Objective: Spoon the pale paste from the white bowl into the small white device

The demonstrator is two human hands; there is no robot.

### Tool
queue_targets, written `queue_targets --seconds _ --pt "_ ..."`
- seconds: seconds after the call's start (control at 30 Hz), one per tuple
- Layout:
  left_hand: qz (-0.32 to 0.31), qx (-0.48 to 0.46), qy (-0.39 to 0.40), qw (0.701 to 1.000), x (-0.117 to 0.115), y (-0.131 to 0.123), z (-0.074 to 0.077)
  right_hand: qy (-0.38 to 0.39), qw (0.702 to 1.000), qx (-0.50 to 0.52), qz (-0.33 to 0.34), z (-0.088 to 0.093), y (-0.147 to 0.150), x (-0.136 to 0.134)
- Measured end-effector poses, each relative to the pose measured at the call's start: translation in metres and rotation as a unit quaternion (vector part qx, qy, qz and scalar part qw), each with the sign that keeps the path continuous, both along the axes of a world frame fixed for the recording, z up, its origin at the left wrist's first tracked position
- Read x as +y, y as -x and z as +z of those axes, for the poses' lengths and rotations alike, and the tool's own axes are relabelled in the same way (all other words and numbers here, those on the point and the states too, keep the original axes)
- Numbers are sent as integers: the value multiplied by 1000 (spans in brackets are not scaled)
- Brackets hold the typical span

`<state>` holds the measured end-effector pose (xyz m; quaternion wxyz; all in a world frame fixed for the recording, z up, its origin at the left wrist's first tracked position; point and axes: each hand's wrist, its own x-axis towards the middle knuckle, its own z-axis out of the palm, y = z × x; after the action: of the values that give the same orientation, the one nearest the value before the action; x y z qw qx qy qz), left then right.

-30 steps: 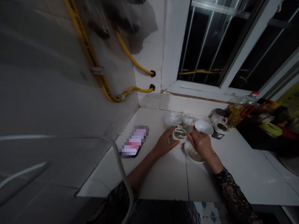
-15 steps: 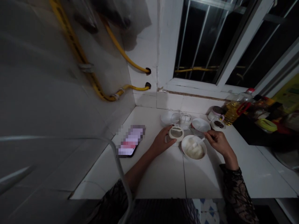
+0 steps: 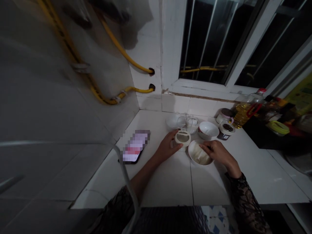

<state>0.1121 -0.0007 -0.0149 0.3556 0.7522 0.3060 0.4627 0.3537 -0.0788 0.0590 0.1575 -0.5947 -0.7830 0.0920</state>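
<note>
Gripping of the jar (image 3: 182, 139) is done by the L hand (image 3: 168, 147) from the jar's L side, w/ the thumb placed at the front & the fingers placed behind; the grip is spread to the jar's width. A pale rim & a greyish centre are presented on top, approx. upright. Whether the jar is rested on the counter (image 3: 165, 191) or held just above it can't be told.

The bowl (image 3: 192, 146) is located immediately R of the jar, on the counter, & is part-filled w/ whitish contents. Its R side is overlapped by the R hand (image 3: 216, 152); the fingers are drawn into a narrow pinch, directed down into the bowl. A white spoon (image 3: 199, 159) is held in this pinch, mostly hidden by the fingers; detail is limited by low light. Both wrists are extended from dark lace sleeves (image 3: 243, 195).

Behind the jar, a clear bowl (image 3: 172, 123) & a glass pot (image 3: 193, 126) w/ white contents are set side by side. To the R of these, a white bowl (image 3: 208, 129) w/ red outer marks is placed, followed by a dark-topped jar (image 3: 226, 130). Farther R, an oil bottle (image 3: 241, 115) w/ red cap is stood near the black box (image 3: 258, 135). Well L of the L hand, a phone (image 3: 136, 146) is laid on the counter, its screen pixelated. Yellow hoses (image 3: 126, 60) are routed along the wall, L of the window (image 3: 207, 42).
</note>
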Motion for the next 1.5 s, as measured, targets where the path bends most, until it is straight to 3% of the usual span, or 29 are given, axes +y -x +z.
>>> queue_targets --seconds 0.33,0.57,1.07,1.5 --pt "-5 4 7 1000 -1 1 4 -71 997 -16 -31 7 -4 -3" --pt "-7 2 -4 1000 0 2 1 9 999 42 27 3 4 -3" --pt "-10 0 2 1000 3 1 1 35 963 248 -98 0 -18 9" --pt "-14 -13 0 1000 3 1 0 50 955 236 -173 -13 -29 21"
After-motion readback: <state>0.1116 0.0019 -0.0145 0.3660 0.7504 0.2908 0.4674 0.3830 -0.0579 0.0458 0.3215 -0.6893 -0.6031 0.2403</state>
